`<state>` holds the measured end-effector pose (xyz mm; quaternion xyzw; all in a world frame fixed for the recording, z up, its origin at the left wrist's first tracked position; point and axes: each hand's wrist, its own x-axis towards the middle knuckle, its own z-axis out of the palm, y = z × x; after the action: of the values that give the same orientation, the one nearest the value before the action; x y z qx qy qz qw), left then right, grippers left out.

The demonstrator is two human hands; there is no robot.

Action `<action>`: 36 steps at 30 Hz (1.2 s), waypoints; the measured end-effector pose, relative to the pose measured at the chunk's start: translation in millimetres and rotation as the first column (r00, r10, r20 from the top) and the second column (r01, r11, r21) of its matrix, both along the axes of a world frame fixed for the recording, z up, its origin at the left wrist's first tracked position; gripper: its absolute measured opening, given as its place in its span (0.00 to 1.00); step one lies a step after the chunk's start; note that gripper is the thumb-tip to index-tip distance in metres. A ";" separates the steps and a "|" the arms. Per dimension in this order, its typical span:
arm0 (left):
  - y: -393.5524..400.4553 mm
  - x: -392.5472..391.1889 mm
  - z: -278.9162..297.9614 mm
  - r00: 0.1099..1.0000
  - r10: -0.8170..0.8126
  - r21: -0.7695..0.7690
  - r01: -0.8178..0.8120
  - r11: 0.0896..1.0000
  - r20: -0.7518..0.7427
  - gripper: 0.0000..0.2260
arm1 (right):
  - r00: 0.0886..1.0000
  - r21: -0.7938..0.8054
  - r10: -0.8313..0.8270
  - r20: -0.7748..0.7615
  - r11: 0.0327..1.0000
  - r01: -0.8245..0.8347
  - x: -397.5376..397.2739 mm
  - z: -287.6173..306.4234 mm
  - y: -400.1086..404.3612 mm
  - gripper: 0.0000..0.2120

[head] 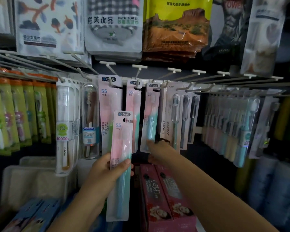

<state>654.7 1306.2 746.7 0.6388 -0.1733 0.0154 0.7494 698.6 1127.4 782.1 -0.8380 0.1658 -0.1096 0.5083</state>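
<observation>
Glossy bagged towels [113,25] hang above white wire pegs [139,71]; red cardboard toothpaste boxes [159,190] lie below. Left hand [105,171], fingers clamped round a flat pink-to-teal carded toothbrush pack [121,148], holds it upright before the rack. Right hand [157,151] meets the bottom edge of a hanging pack [150,118]; blur hides whether its fingers pinch.

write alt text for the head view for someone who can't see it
A person's left hand holds a pink-and-teal toothbrush pack in front of a shop rack, while the right hand reaches the bottom of a matching hanging pack. More brushes hang on hooks on both sides, with towels above and red toothpaste boxes below.
</observation>
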 end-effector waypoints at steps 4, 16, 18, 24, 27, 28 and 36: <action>-6.5 0.2 -1.5 0.999 0.030 0.009 -0.030 1.000 -0.012 0.04 | 0.989 -0.305 0.036 0.143 0.952 0.010 -36.1 -3.8 -0.2 0.14; -43.2 -12.8 20.4 0.999 0.040 -0.038 -0.040 0.998 -0.013 0.06 | 0.884 -0.214 0.325 0.335 0.941 -0.264 -100.6 -30.4 33.5 0.15; -43.8 -12.0 25.5 0.999 0.041 0.011 -0.041 0.999 0.012 0.06 | 0.885 -0.180 0.279 0.373 0.957 -0.226 -99.7 -27.1 33.0 0.14; -29.0 -10.1 24.1 0.992 0.107 0.084 -0.112 0.990 0.065 0.01 | 0.927 -0.247 0.111 0.357 0.969 -0.021 -88.2 -4.8 6.8 0.18; -19.8 -8.4 18.7 0.985 0.158 0.076 -0.163 0.984 0.066 0.05 | 0.943 -0.296 0.090 0.322 0.955 0.009 -76.5 11.8 -4.4 0.21; -17.4 -7.5 17.3 0.983 0.175 0.069 -0.179 0.981 0.059 0.06 | 0.943 -0.313 0.092 0.320 0.950 0.013 -73.1 17.6 -6.9 0.22; -1.1 -2.2 8.7 0.973 0.218 0.056 -0.222 0.973 0.075 0.07 | 0.940 -0.214 0.013 0.342 0.975 0.064 -46.0 35.1 -13.5 0.16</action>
<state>652.5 1305.1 755.4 0.6767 -0.1273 0.1146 0.7161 652.6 1113.9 817.2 -0.8556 0.0728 -0.2774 0.4310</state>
